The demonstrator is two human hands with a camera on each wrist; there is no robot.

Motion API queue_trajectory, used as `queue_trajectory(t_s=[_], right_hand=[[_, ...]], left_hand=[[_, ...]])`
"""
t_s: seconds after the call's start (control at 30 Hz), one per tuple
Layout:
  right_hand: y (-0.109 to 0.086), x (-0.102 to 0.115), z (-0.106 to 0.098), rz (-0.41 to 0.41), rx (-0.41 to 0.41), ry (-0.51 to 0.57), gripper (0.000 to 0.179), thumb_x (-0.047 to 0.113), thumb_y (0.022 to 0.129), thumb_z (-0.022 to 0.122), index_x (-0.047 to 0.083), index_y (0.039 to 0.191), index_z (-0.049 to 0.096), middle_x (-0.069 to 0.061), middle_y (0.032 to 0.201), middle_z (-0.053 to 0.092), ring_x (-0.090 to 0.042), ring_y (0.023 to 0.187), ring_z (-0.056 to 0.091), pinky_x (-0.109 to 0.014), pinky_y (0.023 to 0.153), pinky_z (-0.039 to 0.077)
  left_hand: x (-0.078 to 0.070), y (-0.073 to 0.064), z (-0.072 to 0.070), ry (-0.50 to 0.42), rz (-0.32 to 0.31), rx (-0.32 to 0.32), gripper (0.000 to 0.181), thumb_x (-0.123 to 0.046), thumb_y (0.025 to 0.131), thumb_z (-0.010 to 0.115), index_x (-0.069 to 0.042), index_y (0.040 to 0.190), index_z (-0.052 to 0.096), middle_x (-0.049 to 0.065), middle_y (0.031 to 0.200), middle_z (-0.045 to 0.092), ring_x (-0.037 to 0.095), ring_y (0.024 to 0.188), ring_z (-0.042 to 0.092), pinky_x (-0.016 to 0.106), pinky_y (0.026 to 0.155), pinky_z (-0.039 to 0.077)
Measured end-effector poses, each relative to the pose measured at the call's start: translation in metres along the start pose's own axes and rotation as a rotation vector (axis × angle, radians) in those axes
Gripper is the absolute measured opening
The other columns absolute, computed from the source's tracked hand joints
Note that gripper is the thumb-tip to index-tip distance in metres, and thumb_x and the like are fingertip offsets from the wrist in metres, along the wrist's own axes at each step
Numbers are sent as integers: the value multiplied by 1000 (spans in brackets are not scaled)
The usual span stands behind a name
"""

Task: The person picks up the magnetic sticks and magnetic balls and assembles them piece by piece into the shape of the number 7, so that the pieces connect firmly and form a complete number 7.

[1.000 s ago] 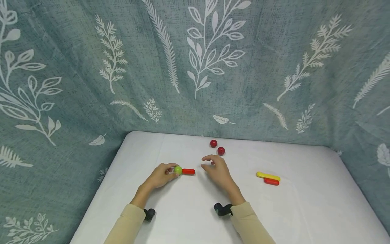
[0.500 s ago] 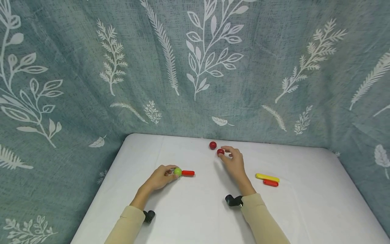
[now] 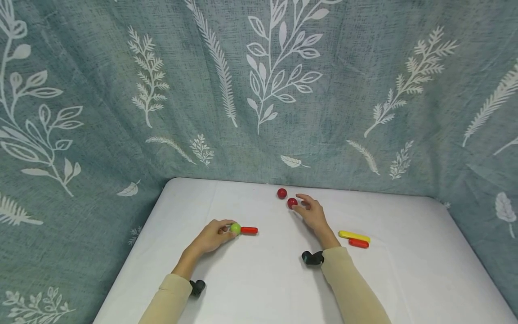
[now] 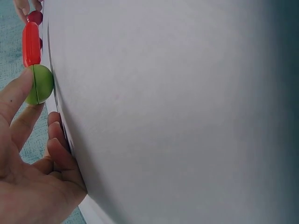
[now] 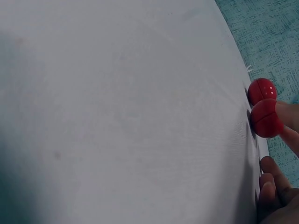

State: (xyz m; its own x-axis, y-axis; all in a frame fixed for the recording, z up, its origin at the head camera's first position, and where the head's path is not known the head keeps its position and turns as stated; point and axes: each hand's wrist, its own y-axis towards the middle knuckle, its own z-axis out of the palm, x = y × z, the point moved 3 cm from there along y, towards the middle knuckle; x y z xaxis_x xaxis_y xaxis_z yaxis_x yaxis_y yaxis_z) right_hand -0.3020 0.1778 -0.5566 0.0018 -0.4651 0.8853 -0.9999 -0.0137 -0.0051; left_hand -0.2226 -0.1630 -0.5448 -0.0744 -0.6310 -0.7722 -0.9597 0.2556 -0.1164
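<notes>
My left hand [image 3: 213,235] pinches a lime-green ball [image 3: 235,229] between thumb and index finger, the other fingers resting low by the table. A short red stick [image 3: 248,230] extends from the ball to the right, end-on against it; the left wrist view shows the two in line and a seam around the green ball [image 4: 43,84]. Farther back, my right hand [image 3: 313,217] has thumb and index finger at the nearer dark red ball [image 3: 292,203]. In the right wrist view the thumb overlaps this seamed red ball [image 5: 266,119].
A second red ball [image 3: 282,193] lies just behind, near the table's back edge. To the right, a long yellow stick [image 3: 354,236] and a short red stick [image 3: 359,243] lie side by side on the white table [image 3: 425,270]. A leaf-patterned curtain [image 3: 315,148] rises behind.
My right hand has moved right and back from the middle of the table to the nearer red ball. My left hand stays in place, holding the green ball with its red stick.
</notes>
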Motion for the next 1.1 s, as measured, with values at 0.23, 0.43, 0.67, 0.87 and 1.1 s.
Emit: queue_trajectory(t_s=[0.23, 0.43, 0.67, 0.87, 1.1], right_hand=[[3, 2, 5, -49, -28, -102, 44, 22, 93, 72, 9, 134, 63, -26, 125, 57, -41, 118, 51, -56, 97, 40], [4, 5, 5, -105, -55, -116, 37, 15, 91, 74, 5, 126, 69, -24, 120, 64, -38, 113, 57, -53, 97, 41], [5, 4, 4, -117, -62, -121, 36, 16, 91, 74, 5, 125, 69, -25, 118, 65, -40, 113, 57, -54, 97, 42], [1, 7, 3, -67, -66, -83, 37, 20, 91, 74, 8, 126, 69, -23, 120, 65, -37, 113, 57, -51, 89, 45], [-12, 25, 5, -46, -66, -8, 38, 25, 90, 76, 14, 127, 70, -18, 121, 63, -32, 106, 57, -39, 78, 45]], left_hand=[[0, -1, -2, -4, -5, -6, 34, -22, 94, 72, -13, 127, 69, 2, 87, 53, 18, 75, 45, 34, 63, 37], [0, 0, -2, -16, 5, 3, 35, -22, 94, 72, -12, 128, 68, 2, 87, 53, 17, 75, 44, 34, 64, 37], [1, 1, -1, -24, 13, 5, 35, -22, 94, 71, -12, 128, 69, 1, 86, 53, 16, 74, 44, 33, 64, 37], [2, 2, 0, -16, 14, 17, 36, -23, 95, 71, -12, 129, 68, 1, 83, 52, 16, 71, 42, 32, 63, 35], [1, 1, -1, -21, 7, 16, 35, -22, 95, 71, -13, 128, 68, 1, 85, 53, 16, 72, 44, 33, 63, 37]])
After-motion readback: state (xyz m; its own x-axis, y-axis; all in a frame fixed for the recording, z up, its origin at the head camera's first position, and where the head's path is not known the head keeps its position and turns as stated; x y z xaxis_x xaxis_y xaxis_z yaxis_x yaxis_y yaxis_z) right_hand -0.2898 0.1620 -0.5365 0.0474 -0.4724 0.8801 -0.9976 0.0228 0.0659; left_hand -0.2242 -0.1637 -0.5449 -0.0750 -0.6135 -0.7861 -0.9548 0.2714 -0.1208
